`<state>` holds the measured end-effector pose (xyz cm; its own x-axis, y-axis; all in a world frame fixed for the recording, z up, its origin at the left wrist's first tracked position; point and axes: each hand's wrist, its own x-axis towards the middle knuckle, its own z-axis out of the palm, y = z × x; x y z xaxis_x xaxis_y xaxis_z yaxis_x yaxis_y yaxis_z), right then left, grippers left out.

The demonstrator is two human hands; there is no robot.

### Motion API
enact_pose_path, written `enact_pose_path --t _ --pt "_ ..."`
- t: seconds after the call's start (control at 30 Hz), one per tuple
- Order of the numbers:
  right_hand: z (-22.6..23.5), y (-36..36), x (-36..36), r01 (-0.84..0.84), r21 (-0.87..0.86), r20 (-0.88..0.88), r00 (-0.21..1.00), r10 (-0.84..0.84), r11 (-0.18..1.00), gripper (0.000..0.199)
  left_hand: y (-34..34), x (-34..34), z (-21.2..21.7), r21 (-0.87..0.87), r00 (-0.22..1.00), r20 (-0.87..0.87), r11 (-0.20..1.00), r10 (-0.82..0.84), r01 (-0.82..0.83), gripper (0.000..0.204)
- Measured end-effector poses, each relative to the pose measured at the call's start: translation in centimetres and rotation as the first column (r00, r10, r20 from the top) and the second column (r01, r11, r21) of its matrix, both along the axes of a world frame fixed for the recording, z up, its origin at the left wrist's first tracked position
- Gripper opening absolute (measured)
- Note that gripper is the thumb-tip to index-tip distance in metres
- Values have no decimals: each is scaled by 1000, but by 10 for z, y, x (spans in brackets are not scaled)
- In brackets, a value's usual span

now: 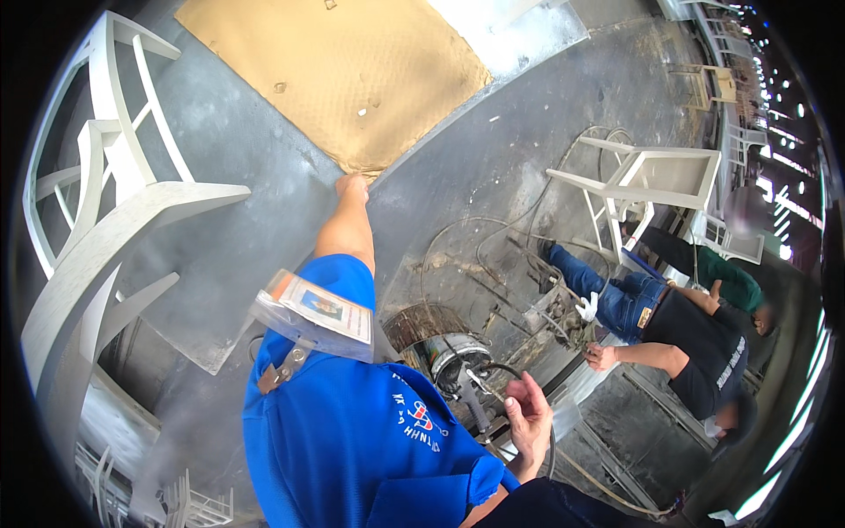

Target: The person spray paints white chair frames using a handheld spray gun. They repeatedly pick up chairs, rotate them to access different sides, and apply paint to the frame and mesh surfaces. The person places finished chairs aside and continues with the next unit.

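Observation:
My left arm reaches far forward, and my left hand (354,185) is closed on the near corner of a large tan cardboard sheet (352,79). The sheet lies flat on the grey floor, with a few small scraps on it. At the lower middle my right hand (528,421) is half raised, palm partly turned up, fingers loosely bent and apart, with nothing visible in it. Just left of it a metal spray gun (475,407) hangs by a paint-stained bucket (458,354). A dark hose (552,449) loops close behind the hand.
White chair frames (114,194) stand on the left. At the right, a person in a black shirt (704,352) bends near a white chair (660,176); another person in green (735,280) is beyond. Hoses (480,227) trail across the stained floor. A badge (317,310) hangs over my sleeve.

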<state>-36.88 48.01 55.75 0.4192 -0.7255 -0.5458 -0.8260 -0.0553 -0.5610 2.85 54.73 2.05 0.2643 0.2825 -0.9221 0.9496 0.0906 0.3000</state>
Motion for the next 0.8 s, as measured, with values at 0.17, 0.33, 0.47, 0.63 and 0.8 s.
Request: enact_pose_path --t 0.17,0.33,0.47,0.63,0.8 --pt "-5 4 0 -95 30 5 995 95 995 63 14 -29 25 -2 963 271 1000 -6 7 15" --pt "-7 10 4 -68 8 118 991 67 998 61 94 -92 121 -606 781 455 791 428 -81 13" --pt "0 16 17 -291 -118 118 945 304 949 59 139 -36 162 -848 829 34 455 558 -271 44" --pt "20 43 25 -378 -220 159 896 416 899 58 120 51 199 -584 865 491 776 106 237 50" --pt "30 89 20 -436 -297 261 819 511 849 57 142 40 289 -131 701 670 891 -244 436 46"
